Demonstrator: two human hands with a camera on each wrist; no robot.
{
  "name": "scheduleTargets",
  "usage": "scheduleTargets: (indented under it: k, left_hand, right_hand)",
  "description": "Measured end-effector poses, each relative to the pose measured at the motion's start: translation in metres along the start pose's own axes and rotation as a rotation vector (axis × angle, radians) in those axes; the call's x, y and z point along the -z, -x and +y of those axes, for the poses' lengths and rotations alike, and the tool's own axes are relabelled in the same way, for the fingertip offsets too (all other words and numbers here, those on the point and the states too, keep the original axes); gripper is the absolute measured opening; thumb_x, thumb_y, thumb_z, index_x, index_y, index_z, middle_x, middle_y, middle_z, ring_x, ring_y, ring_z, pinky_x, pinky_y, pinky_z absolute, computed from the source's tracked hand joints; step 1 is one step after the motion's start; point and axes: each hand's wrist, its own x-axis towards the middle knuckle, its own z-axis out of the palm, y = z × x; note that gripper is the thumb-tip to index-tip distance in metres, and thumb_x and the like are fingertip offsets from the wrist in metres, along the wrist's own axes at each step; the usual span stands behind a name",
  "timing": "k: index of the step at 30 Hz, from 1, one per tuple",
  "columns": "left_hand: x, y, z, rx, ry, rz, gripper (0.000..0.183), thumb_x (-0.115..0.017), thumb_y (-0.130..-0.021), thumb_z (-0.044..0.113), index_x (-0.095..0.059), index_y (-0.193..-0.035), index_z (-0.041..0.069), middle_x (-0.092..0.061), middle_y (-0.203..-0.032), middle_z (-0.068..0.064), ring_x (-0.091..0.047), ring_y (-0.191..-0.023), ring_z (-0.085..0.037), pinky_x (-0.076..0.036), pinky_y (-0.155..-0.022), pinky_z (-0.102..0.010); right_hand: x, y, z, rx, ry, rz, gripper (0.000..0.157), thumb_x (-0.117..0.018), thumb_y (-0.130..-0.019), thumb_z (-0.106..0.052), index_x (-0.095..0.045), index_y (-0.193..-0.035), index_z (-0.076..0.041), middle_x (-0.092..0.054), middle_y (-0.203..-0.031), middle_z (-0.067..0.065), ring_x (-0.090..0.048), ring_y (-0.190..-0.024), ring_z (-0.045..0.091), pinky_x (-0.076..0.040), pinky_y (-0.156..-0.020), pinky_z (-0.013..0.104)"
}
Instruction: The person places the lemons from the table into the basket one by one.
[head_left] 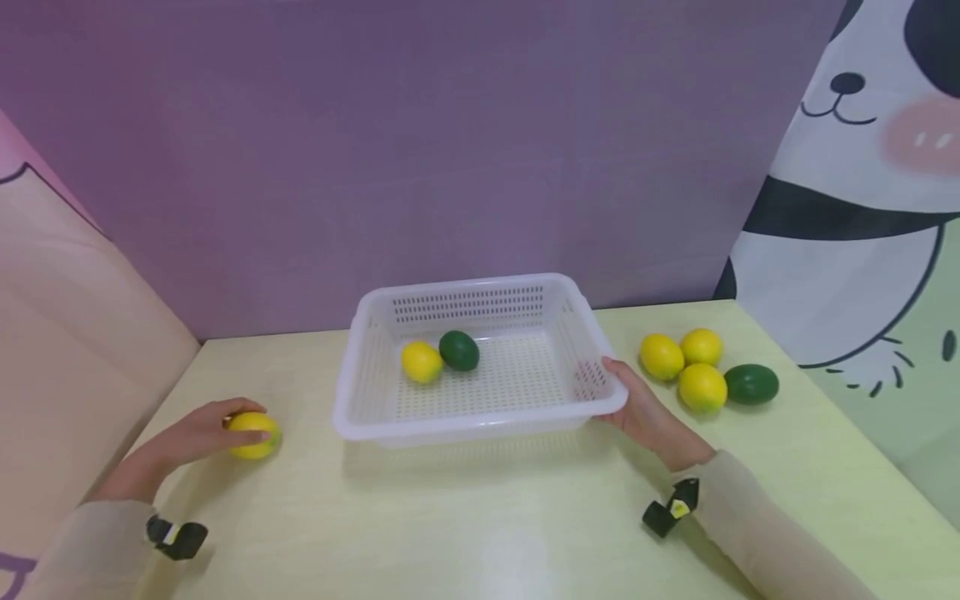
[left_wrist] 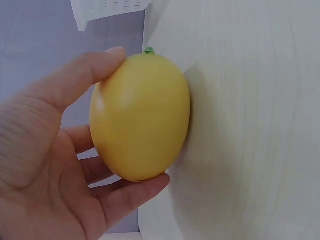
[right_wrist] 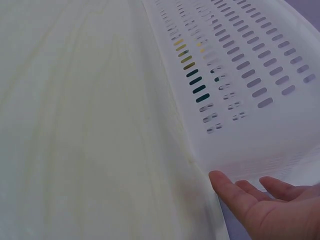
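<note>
My left hand (head_left: pixel 197 436) grips a yellow lemon (head_left: pixel 253 434) that lies on the pale table at the left; in the left wrist view the thumb and fingers curl round the lemon (left_wrist: pixel 140 116). A white slotted basket (head_left: pixel 360 400) stands mid-table, holding one yellow lemon (head_left: pixel 421 362) and one green fruit (head_left: pixel 459 350). My right hand (head_left: pixel 647 412) holds the basket's right rim, thumb on top; its fingers (right_wrist: pixel 227 190) sit under the basket wall (right_wrist: pixel 260 75) in the right wrist view.
Three yellow lemons (head_left: pixel 690 367) and a green fruit (head_left: pixel 752 384) lie in a cluster on the table right of the basket. A purple wall stands behind. The table (head_left: pixel 480 517) edge runs close at the left and right.
</note>
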Motion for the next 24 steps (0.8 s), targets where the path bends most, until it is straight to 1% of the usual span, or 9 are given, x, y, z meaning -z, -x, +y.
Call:
scheduleTargets:
  k: [4, 8, 10, 13, 18, 24]
  left_hand:
    - [0.000, -0.001, 0.002, 0.000, -0.011, 0.011, 0.052, -0.068, -0.086, 0.031, -0.055, -0.120, -0.005, -0.058, -0.116, -0.022, -0.051, -0.098, -0.028, -0.044, -0.077, -0.038]
    - [0.000, -0.001, 0.004, -0.007, 0.008, 0.019, 0.049, -0.068, -0.086, 0.029, -0.055, -0.119, -0.005, -0.059, -0.113, -0.018, -0.050, -0.093, -0.024, -0.044, -0.074, -0.035]
    - [0.000, -0.001, 0.007, -0.016, 0.023, 0.031, 0.048, -0.068, -0.086, 0.028, -0.056, -0.118, -0.005, -0.060, -0.109, -0.015, -0.049, -0.089, -0.022, -0.043, -0.071, -0.032]
    - [0.003, -0.003, 0.014, -0.032, 0.027, 0.054, 0.045, -0.068, -0.086, 0.027, -0.057, -0.116, -0.004, -0.060, -0.106, -0.012, -0.048, -0.085, -0.020, -0.043, -0.068, -0.030]
    - [0.014, -0.008, 0.029, -0.059, 0.003, 0.101, 0.044, -0.066, -0.087, 0.027, -0.057, -0.116, -0.004, -0.060, -0.102, -0.010, -0.049, -0.082, -0.020, -0.043, -0.067, -0.030]
    - [0.025, -0.014, 0.048, -0.060, 0.048, 0.126, 0.046, -0.063, -0.091, 0.027, -0.052, -0.123, -0.005, -0.059, -0.103, -0.012, -0.050, -0.081, -0.020, -0.045, -0.066, -0.030]
  right_hand:
    - [-0.001, 0.000, 0.001, 0.001, 0.004, -0.004, 0.064, -0.026, -0.101, -0.045, -0.007, -0.151, -0.010, -0.045, -0.131, 0.009, -0.052, -0.110, 0.020, -0.050, -0.087, 0.035]
    - [-0.002, 0.000, 0.002, -0.005, 0.012, -0.008, 0.064, -0.026, -0.101, -0.045, -0.006, -0.151, -0.010, -0.042, -0.134, 0.013, -0.051, -0.111, 0.020, -0.049, -0.088, 0.035]
    - [-0.001, -0.001, 0.003, -0.009, 0.013, -0.003, 0.064, -0.025, -0.101, -0.045, -0.006, -0.151, -0.009, -0.043, -0.133, 0.012, -0.052, -0.110, 0.020, -0.049, -0.088, 0.035]
    - [-0.001, -0.001, 0.003, -0.010, 0.009, 0.005, 0.065, -0.025, -0.101, -0.045, -0.007, -0.150, -0.007, -0.046, -0.129, 0.009, -0.053, -0.108, 0.018, -0.049, -0.087, 0.034]
    - [0.000, 0.000, 0.003, -0.006, 0.001, 0.002, 0.064, -0.026, -0.101, -0.044, -0.008, -0.150, -0.006, -0.050, -0.124, 0.005, -0.054, -0.107, 0.018, -0.049, -0.086, 0.033]
    - [-0.001, -0.001, 0.001, -0.011, 0.002, 0.014, 0.065, -0.026, -0.101, -0.045, -0.009, -0.150, -0.007, -0.051, -0.123, 0.003, -0.054, -0.106, 0.017, -0.049, -0.086, 0.032]
